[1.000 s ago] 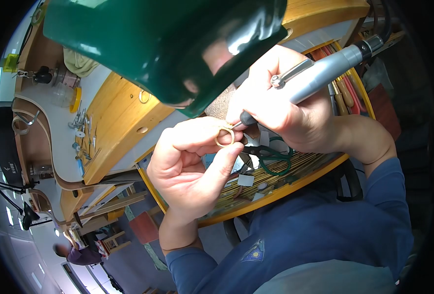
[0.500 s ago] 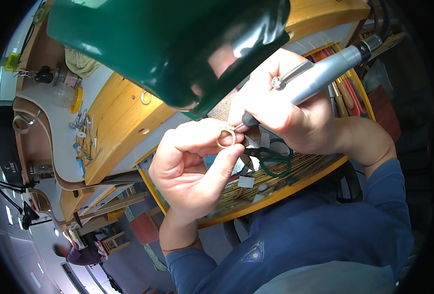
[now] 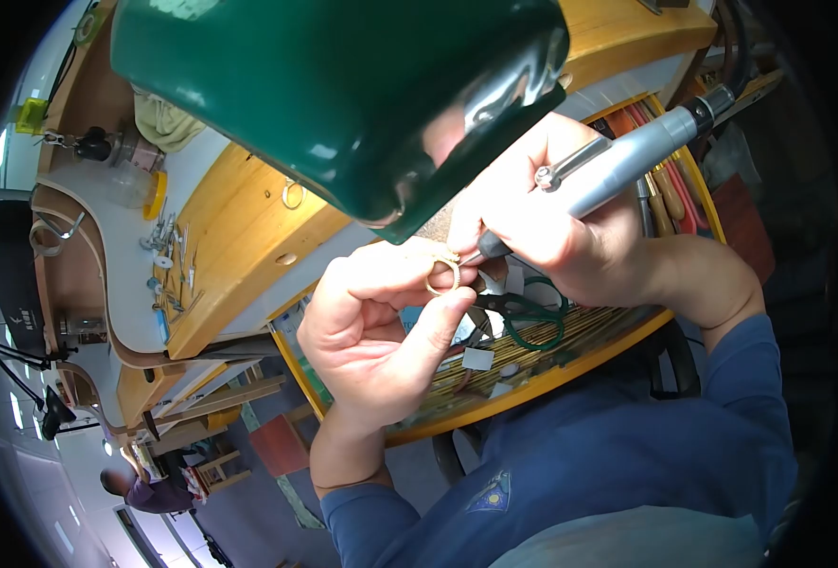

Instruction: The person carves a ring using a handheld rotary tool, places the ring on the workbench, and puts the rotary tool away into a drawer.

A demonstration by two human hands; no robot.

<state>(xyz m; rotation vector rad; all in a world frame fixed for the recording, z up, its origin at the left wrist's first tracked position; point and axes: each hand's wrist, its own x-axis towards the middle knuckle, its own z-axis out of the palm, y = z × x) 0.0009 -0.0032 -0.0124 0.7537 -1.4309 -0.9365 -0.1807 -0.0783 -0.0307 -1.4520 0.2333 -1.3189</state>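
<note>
Between thumb and fingers, my left hand (image 3: pixel 371 327) pinches a gold-coloured ring (image 3: pixel 430 283). My right hand (image 3: pixel 570 227) is wrapped round a silver rotary handpiece (image 3: pixel 617 168), its cable leading off at the upper right. The handpiece's thin tip points left at the top of the ring and appears to touch it. Fingers of the two hands meet close to the ring. Below them, scissors with green handles (image 3: pixel 538 327) lie in the open bench drawer (image 3: pixel 494 402) among small pale pieces.
A green lamp shade (image 3: pixel 315 104) hangs low over my hands. Wooden-handled tools (image 3: pixel 667 189) lie at the drawer's right. Small burs and bits (image 3: pixel 168 270) sit on the bench at left, near another ring (image 3: pixel 292 194). A person (image 3: pixel 144 490) is in the far background.
The view has shifted slightly, so the lamp and bench appear a little further right and lower. Both hands keep their grips, with the tip still at the ring.
</note>
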